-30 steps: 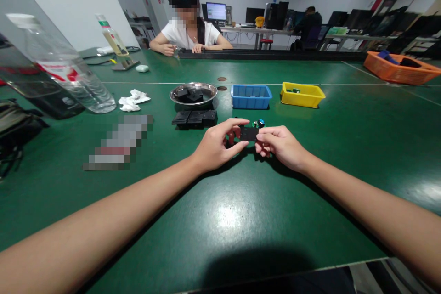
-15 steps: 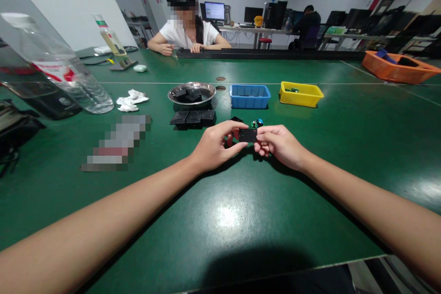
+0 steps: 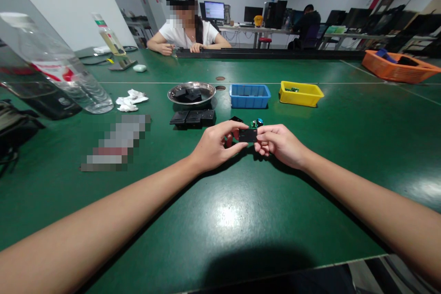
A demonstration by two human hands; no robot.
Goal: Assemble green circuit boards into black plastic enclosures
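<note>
Both hands hold one small black rectangular piece (image 3: 248, 136) above the green table (image 3: 220, 193). My left hand (image 3: 217, 144) grips its left side, thumb below and index finger along the top. My right hand (image 3: 277, 144) pinches the right end between thumb and fingers. Just behind the piece lies a small green circuit part with a blue component (image 3: 259, 122), partly hidden by the hands. Another black part (image 3: 236, 119) shows behind my left fingers. Several black cases (image 3: 193, 118) lie in a row in front of a metal bowl (image 3: 192, 94) with black parts in it.
Behind the hands stand a blue bin (image 3: 250, 96) and a yellow bin (image 3: 301, 94) with green boards. Bottles (image 3: 65, 73), crumpled tissue (image 3: 132, 100) and a blurred flat object (image 3: 117, 142) are at left. An orange basket (image 3: 399, 66) sits far right. A person (image 3: 189, 32) sits opposite.
</note>
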